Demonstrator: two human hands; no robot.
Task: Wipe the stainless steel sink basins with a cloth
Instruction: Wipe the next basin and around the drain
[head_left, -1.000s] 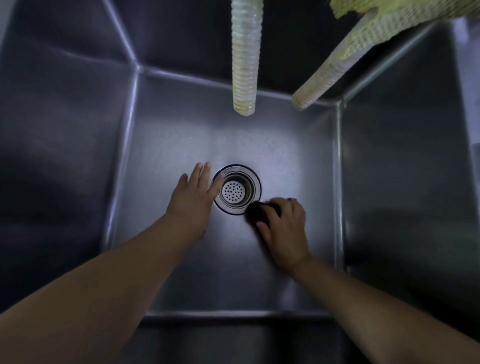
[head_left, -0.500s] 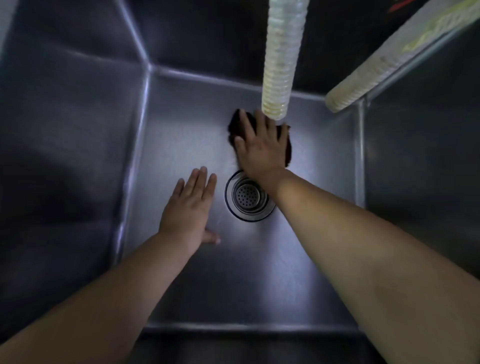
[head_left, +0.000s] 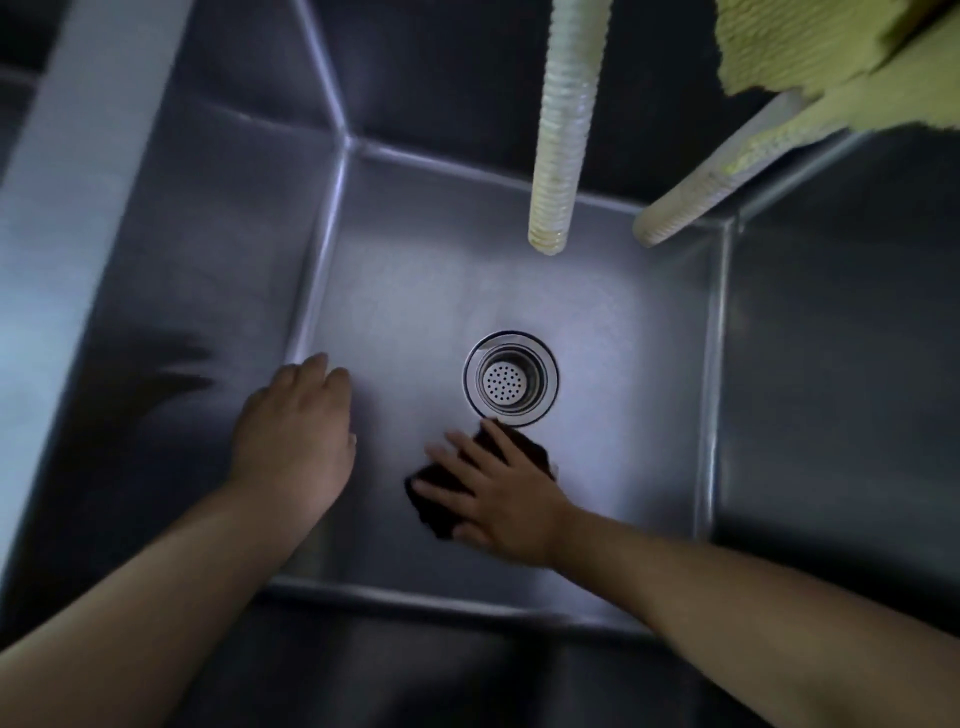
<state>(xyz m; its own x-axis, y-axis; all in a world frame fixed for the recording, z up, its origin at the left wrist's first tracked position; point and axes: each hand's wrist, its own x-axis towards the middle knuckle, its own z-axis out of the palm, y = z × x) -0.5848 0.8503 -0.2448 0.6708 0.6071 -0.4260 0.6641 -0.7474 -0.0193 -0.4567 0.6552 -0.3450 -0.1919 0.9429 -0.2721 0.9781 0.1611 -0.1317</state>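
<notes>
I look straight down into a deep stainless steel sink basin (head_left: 415, 280) with a round strainer drain (head_left: 510, 379) in its floor. A dark cloth (head_left: 441, 501) lies on the floor just in front of the drain. My right hand (head_left: 498, 499) lies flat on the cloth with its fingers spread, pressing it against the steel. My left hand (head_left: 296, 436) rests on the basin floor near the left wall, fingers bent at the knuckles, holding nothing.
Two ribbed pale hoses hang into the basin from above, one (head_left: 563, 124) over the middle and one (head_left: 711, 187) slanting in from the right. A yellow cloth (head_left: 810, 47) drapes over the slanted hose at the top right. Steep steel walls enclose all sides.
My right hand has dragged the cloth from the far side of the drain back to the near side. My left hand has slid left toward the wall.
</notes>
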